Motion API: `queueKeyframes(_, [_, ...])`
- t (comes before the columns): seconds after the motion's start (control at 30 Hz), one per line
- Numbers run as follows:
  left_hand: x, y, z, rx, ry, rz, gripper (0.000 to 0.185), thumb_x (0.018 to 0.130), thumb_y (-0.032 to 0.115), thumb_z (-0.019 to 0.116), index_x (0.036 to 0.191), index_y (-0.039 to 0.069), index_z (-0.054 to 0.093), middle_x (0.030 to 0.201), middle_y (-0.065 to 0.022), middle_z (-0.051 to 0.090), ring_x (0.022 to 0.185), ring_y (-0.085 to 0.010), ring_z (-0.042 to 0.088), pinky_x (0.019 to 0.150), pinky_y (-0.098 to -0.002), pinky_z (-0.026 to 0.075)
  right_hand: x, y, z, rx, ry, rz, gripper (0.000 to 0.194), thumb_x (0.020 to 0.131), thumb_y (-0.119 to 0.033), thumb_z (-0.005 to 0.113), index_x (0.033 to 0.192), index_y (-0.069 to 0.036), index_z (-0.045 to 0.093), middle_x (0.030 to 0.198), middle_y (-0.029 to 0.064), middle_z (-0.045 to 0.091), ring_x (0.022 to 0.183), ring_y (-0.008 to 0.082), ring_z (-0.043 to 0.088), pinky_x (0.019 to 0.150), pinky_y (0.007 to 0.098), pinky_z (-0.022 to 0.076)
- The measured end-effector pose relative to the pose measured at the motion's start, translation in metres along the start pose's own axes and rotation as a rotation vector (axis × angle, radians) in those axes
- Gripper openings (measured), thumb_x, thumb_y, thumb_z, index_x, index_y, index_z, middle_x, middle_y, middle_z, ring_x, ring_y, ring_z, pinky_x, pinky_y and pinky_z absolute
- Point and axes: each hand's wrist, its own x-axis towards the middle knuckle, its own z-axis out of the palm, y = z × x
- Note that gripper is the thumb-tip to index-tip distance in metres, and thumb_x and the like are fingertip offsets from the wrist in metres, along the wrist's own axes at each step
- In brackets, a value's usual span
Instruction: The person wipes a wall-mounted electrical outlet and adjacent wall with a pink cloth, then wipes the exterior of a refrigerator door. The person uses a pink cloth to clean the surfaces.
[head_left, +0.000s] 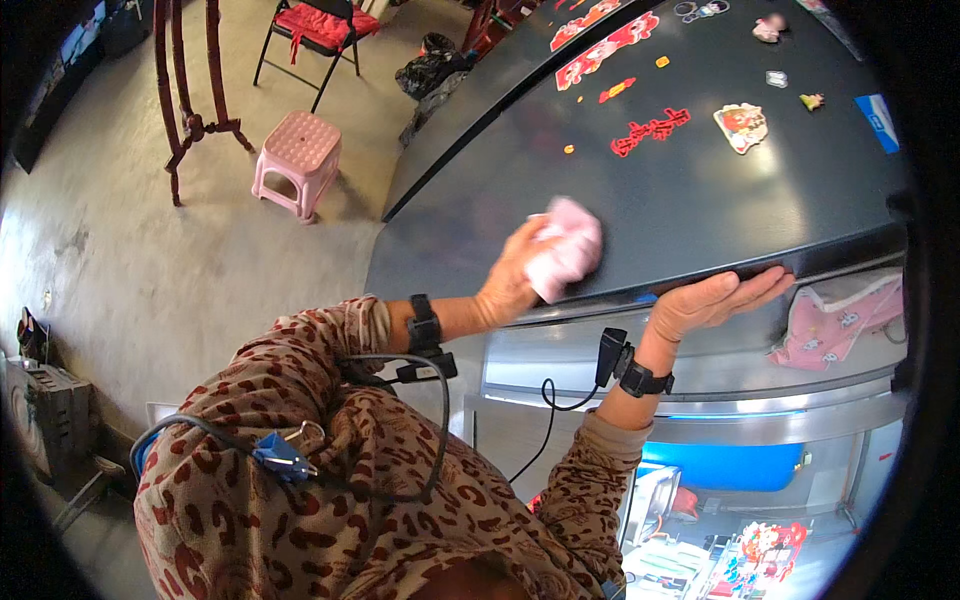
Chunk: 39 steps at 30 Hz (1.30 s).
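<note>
In my left hand (514, 274) is a bunched pink cloth (566, 244), blurred and pressed on the dark grey refrigerator door (480, 217). The cloth is near the door's lower corner, close to its edge in this view. My right hand (694, 300) lies flat along the door's edge, fingers stretched out and holding nothing. Red paper-like decorations (649, 131), a cartoon magnet (741, 127) and several smaller stickers or magnets are on the door. Each wrist wears a black strapped device; one is on my left wrist (424, 324), another on my right (645, 379).
A pink plastic stool (300, 154), a dark wooden stand (191, 124) and a folding chair with a red cushion (319, 30) are on the concrete floor (187, 262). A black cable (551, 409) hangs by my right arm. A pink patterned cloth (836, 334) lies beyond my right hand.
</note>
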Motion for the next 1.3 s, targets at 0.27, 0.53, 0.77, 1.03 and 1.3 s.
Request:
queueKeyframes(0.27, [-0.027, -0.141, -0.073, -0.031, 0.232, -1.312, 0.067, 0.081, 0.058, 0.050, 0.121, 0.005, 0.054, 0.109, -0.0097, 0.058, 0.101, -0.0196, 0.050, 0.091, -0.0412, 0.037, 0.000, -0.002, -0.001, -0.022, -0.011, 0.009, 0.058, 0.099, -0.032, 0.024, 0.141, 0.007, 0.023, 0.147, 0.0288, 0.014, 0.137, 0.0403, 0.018, 0.110, 0.0491, 0.0184])
queueKeyframes(0.53, [0.031, 0.005, 0.006, 0.049, -0.019, 0.037, 0.047, 0.091, 0.028, 0.050, 0.129, 0.002, 0.043, 0.130, -0.0212, 0.043, 0.122, -0.0324, 0.042, 0.105, -0.0366, 0.031, 0.002, -0.001, 0.003, -0.099, -0.014, -0.077, 0.057, 0.100, -0.032, 0.019, 0.141, 0.007, 0.021, 0.146, 0.0281, 0.018, 0.137, 0.0402, 0.015, 0.112, 0.0508, 0.0143])
queueKeyframes(0.77, [0.011, -0.121, -0.055, -0.384, 0.105, -0.803, 0.050, 0.086, 0.038, 0.053, 0.118, 0.000, 0.051, 0.113, -0.0170, 0.055, 0.110, -0.0272, 0.050, 0.092, -0.0375, 0.040, 0.006, -0.010, 0.004, 0.032, -0.058, 0.071, 0.072, 0.096, -0.049, 0.021, 0.144, 0.004, 0.014, 0.149, 0.0253, 0.013, 0.136, 0.0388, 0.018, 0.111, 0.0492, 0.0188])
queueKeyframes(1.03, [0.060, -0.072, -0.027, 0.225, -0.154, -0.216, 0.065, 0.088, 0.028, 0.055, 0.141, 0.004, 0.026, 0.136, -0.0257, 0.036, 0.129, -0.0355, 0.035, 0.109, -0.0380, 0.026, 0.003, -0.020, 0.010, 0.105, -0.015, 0.253, 0.077, 0.093, -0.054, 0.030, 0.145, -0.001, 0.010, 0.144, 0.0261, 0.021, 0.131, 0.0379, 0.030, 0.106, 0.0498, 0.0331])
queueKeyframes(1.3, [0.110, -0.152, -0.078, -0.012, 0.137, -1.238, 0.048, 0.086, 0.035, 0.054, 0.119, 0.000, 0.049, 0.108, -0.0200, 0.059, 0.102, -0.0314, 0.057, 0.092, -0.0377, 0.042, -0.004, -0.010, 0.006, -0.149, -0.068, 0.095, 0.076, 0.092, -0.049, 0.035, 0.145, -0.001, 0.008, 0.145, 0.0260, 0.020, 0.131, 0.0388, 0.031, 0.105, 0.0490, 0.0350])
